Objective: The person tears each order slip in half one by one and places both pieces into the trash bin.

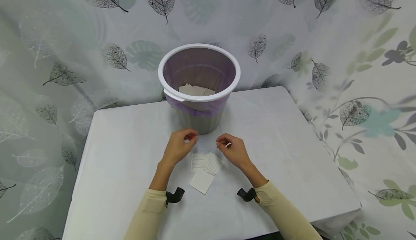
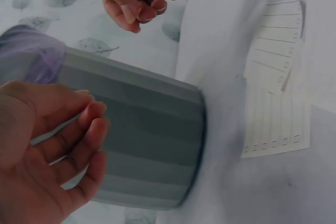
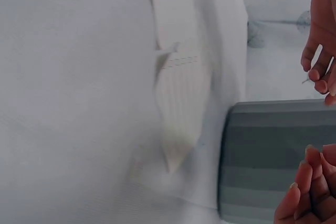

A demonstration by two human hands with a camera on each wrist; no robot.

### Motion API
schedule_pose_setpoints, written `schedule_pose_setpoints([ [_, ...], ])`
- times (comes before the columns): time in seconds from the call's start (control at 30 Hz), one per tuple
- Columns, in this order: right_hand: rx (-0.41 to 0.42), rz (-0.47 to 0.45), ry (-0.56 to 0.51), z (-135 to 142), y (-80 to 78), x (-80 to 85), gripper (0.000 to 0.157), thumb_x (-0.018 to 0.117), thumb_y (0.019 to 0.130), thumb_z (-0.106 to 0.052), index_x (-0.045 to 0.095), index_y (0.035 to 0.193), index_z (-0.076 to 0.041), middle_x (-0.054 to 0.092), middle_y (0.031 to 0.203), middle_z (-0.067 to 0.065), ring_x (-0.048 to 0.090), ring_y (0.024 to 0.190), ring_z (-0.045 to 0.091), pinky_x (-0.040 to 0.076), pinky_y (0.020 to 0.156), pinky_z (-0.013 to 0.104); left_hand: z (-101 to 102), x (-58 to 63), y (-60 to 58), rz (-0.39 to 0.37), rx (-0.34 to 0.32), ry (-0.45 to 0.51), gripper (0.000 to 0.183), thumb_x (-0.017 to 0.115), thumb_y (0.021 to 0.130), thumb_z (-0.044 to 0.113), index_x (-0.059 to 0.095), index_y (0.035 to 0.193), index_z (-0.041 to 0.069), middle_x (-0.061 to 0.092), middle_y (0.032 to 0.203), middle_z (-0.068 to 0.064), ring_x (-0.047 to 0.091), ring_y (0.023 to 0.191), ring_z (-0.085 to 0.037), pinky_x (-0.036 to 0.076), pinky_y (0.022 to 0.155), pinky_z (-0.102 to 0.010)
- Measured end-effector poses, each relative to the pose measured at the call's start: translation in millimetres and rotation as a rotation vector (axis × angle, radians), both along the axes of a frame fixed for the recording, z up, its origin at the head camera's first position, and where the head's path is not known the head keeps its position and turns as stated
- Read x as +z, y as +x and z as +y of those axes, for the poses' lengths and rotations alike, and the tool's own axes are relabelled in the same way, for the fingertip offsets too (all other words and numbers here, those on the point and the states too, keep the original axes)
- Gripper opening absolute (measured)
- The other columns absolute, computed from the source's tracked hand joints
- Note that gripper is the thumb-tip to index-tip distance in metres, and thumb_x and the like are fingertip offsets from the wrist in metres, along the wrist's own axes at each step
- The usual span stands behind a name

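Leaf-print curtains (image 1: 208,23) hang behind our white bench (image 1: 279,142); our left hand (image 1: 178,145) and right hand (image 1: 234,150) hover near bin (image 1: 199,121) and paper cards (image 1: 202,182), each grip loosely curled, empty.

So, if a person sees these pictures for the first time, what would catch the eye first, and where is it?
Probably the tall grey ribbed bin with its white rim and purple liner, at the far side of the white-covered table, with pale papers inside. Next come the bare left hand and bare right hand, side by side in front of the bin. Nearer the viewer lie white rectangular paper cards, some lined.
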State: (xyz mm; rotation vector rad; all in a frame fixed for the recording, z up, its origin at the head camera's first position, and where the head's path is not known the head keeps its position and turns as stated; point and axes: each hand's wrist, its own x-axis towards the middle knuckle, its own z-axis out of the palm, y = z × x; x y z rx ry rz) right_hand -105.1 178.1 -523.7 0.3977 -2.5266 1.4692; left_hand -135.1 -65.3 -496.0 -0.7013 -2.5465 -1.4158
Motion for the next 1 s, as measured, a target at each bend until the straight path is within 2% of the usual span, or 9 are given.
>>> schedule_pose_setpoints([
  [0.17,-0.014,-0.041,0.028,-0.1,4.3,-15.2,0.007,0.075,0.089,0.0,0.074,0.092,-0.006,0.066,0.078,-0.005,0.062,0.072,0.013,0.052,0.061,0.028,5.0,-12.2,0.6,-0.022,-0.02,-0.029,0.01,0.076,0.089,-0.002,0.078,0.099,0.001,0.072,0.087,-0.004,0.065,0.079,-0.019,0.057,0.076,-0.045],
  [0.3,-0.03,-0.125,0.069,-0.4,6.6,-24.1,0.008,0.077,0.088,0.0,0.074,0.092,-0.005,0.064,0.076,-0.006,0.06,0.071,0.012,0.052,0.064,0.029,8.5,-22.3,1.0,-0.053,-0.037,-0.055,0.012,0.075,0.089,-0.003,0.078,0.1,0.001,0.073,0.089,-0.006,0.066,0.08,-0.02,0.056,0.076,-0.044],
  [0.43,-0.039,-0.198,0.117,-0.3,8.3,-30.8,0.008,0.076,0.086,0.001,0.074,0.092,-0.004,0.065,0.077,-0.005,0.061,0.072,0.012,0.051,0.067,0.031,11.5,-32.7,1.5,-0.079,-0.053,-0.091,0.013,0.073,0.089,-0.003,0.078,0.101,0.0,0.074,0.092,-0.004,0.067,0.081,-0.019,0.056,0.076,-0.039],
  [0.6,-0.032,-0.231,0.194,0.0,11.2,-38.8,0.012,0.078,0.082,0.002,0.072,0.091,-0.002,0.065,0.077,-0.003,0.06,0.071,0.012,0.052,0.067,0.031,16.3,-46.9,2.4,-0.095,-0.064,-0.165,0.013,0.073,0.088,-0.003,0.078,0.099,0.001,0.073,0.093,-0.005,0.067,0.08,-0.017,0.056,0.075,-0.035],
  [1.0,-0.055,-0.358,0.354,-1.9,14.2,-43.1,0.024,0.089,0.081,-0.01,0.07,0.094,-0.004,0.056,0.073,-0.004,0.052,0.065,0.011,0.045,0.059,0.031,25.4,-64.8,6.8,-0.16,-0.061,-0.226,0.007,0.077,0.087,0.001,0.078,0.094,0.003,0.068,0.083,-0.001,0.063,0.076,-0.015,0.054,0.071,-0.032],
])
